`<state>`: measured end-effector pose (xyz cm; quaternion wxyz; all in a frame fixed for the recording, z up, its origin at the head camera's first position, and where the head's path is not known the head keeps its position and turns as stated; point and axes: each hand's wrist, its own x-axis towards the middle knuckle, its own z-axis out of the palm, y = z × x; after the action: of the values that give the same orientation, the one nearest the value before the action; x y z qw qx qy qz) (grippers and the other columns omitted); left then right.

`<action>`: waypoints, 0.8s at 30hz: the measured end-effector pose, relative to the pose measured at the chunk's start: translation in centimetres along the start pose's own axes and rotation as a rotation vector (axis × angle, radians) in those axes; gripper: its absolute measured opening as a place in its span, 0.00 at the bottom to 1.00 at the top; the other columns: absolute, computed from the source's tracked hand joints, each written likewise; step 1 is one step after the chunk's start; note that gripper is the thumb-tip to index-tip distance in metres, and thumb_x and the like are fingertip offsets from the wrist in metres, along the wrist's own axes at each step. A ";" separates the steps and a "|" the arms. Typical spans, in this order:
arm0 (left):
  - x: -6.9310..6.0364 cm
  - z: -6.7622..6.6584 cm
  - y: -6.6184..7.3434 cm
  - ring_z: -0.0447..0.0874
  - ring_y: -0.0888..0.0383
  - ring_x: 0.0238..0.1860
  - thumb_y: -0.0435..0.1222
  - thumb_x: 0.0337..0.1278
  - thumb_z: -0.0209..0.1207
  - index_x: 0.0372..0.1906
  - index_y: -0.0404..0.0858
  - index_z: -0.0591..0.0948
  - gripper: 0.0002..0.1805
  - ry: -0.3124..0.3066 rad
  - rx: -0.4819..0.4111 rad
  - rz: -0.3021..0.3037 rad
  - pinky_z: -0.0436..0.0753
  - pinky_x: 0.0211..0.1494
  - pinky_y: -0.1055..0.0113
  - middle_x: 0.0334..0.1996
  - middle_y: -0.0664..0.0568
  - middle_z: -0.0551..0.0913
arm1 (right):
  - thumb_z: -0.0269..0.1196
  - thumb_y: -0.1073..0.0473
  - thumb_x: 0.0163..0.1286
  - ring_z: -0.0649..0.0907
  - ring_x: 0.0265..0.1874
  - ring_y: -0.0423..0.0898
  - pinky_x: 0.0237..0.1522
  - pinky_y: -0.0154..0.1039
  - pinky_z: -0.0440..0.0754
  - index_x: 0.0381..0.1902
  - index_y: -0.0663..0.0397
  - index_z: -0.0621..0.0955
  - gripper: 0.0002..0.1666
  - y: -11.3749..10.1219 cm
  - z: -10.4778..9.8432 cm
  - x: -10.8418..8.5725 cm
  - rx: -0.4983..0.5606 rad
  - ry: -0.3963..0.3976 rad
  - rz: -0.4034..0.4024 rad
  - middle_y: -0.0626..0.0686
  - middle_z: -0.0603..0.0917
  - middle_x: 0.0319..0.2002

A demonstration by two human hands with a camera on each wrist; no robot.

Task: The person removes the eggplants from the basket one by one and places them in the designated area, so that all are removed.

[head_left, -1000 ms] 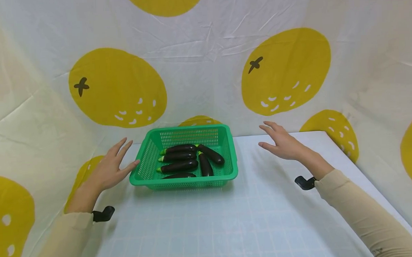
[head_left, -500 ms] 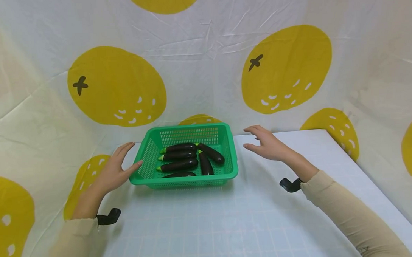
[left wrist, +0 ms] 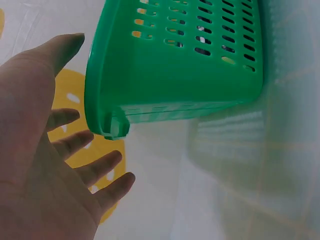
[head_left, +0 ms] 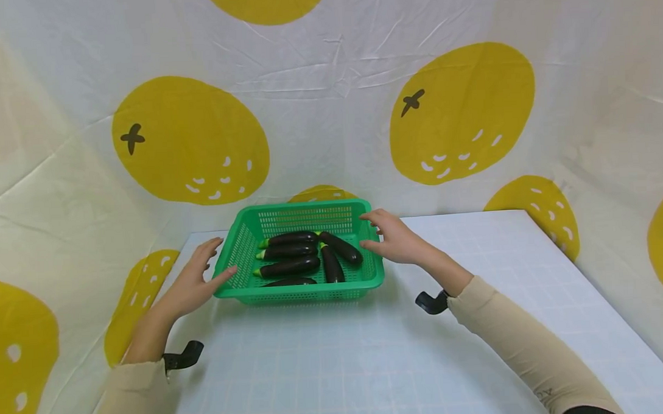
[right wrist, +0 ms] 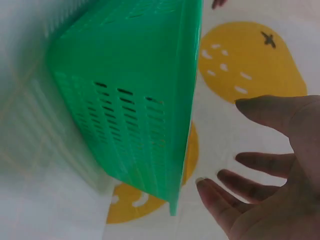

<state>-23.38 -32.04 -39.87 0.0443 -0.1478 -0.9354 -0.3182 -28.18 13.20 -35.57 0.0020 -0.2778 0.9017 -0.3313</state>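
Observation:
A green plastic basket (head_left: pixel 307 289) with slotted walls stands toward the back of the table, and several dark eggplants (head_left: pixel 290 267) with green stem ends lie in it. At the basket's left side is my left hand (head_left: pixel 191 285), thumb and fingers spread. The left wrist view shows a gap between those fingers and the basket's wall (left wrist: pixel 150 75). My right hand (head_left: pixel 395 238) is above the right rim, fingers slightly bent and holding nothing. In the right wrist view its fingertips (right wrist: pixel 207 187) are close to the rim but apart from it.
The table (head_left: pixel 315 360) has a pale checked cover. Behind and beside it hangs a white cloth (head_left: pixel 318 128) printed with large yellow fruits. Each wrist carries a black camera mount (head_left: pixel 432 302).
My right hand has moved left from beside the basket to its right rim. The left hand has shifted slightly right and toward me along the left side. The basket has stayed put.

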 end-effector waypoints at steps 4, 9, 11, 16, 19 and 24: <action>0.0 0.5 -0.1 0.58 0.32 0.74 0.53 0.70 0.61 0.82 0.36 0.49 0.49 -0.009 -0.026 -0.014 0.64 0.71 0.33 0.80 0.36 0.50 | 0.66 0.56 0.72 0.77 0.62 0.61 0.62 0.56 0.78 0.73 0.67 0.68 0.38 -0.5 1.1 1.2 -0.039 -0.042 -0.035 0.66 0.72 0.67; -0.1 1.2 -0.4 0.53 0.32 0.77 0.56 0.69 0.61 0.83 0.36 0.46 0.53 -0.021 -0.015 -0.041 0.62 0.71 0.30 0.81 0.36 0.47 | 0.65 0.54 0.73 0.72 0.68 0.60 0.69 0.56 0.72 0.74 0.70 0.65 0.40 -0.7 2.5 2.4 -0.081 -0.109 -0.034 0.66 0.69 0.70; -0.2 1.5 -0.5 0.51 0.32 0.77 0.56 0.69 0.61 0.83 0.36 0.46 0.53 -0.022 -0.003 -0.046 0.59 0.71 0.28 0.81 0.36 0.46 | 0.65 0.54 0.73 0.70 0.70 0.60 0.71 0.55 0.70 0.74 0.71 0.65 0.41 -0.8 3.0 2.8 -0.100 -0.129 -0.017 0.66 0.68 0.71; -0.2 1.9 -0.5 0.47 0.32 0.79 0.57 0.68 0.61 0.83 0.36 0.46 0.54 -0.018 -0.005 -0.062 0.54 0.71 0.26 0.82 0.37 0.44 | 0.64 0.55 0.75 0.69 0.71 0.60 0.71 0.54 0.70 0.75 0.71 0.65 0.39 -1.4 4.2 3.6 -0.137 -0.143 0.012 0.67 0.67 0.72; -0.1 2.1 -0.5 0.45 0.32 0.79 0.58 0.68 0.61 0.83 0.37 0.45 0.54 -0.020 -0.011 -0.074 0.53 0.72 0.26 0.82 0.38 0.43 | 0.63 0.56 0.76 0.69 0.72 0.60 0.71 0.53 0.70 0.75 0.70 0.63 0.39 -1.6 4.9 4.1 -0.154 -0.154 0.032 0.67 0.66 0.73; 0.1 2.3 -0.6 0.44 0.33 0.80 0.57 0.65 0.63 0.84 0.40 0.43 0.57 -0.022 -0.040 -0.067 0.53 0.71 0.25 0.83 0.41 0.42 | 0.62 0.58 0.76 0.70 0.71 0.61 0.71 0.52 0.71 0.75 0.72 0.62 0.38 -1.7 5.7 4.8 -0.191 -0.173 0.058 0.69 0.66 0.72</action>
<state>-23.62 -31.07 -42.06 0.0205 -0.1205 -0.9337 -0.3366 -30.32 6.36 -38.18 0.0631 -0.2783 0.9332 -0.2187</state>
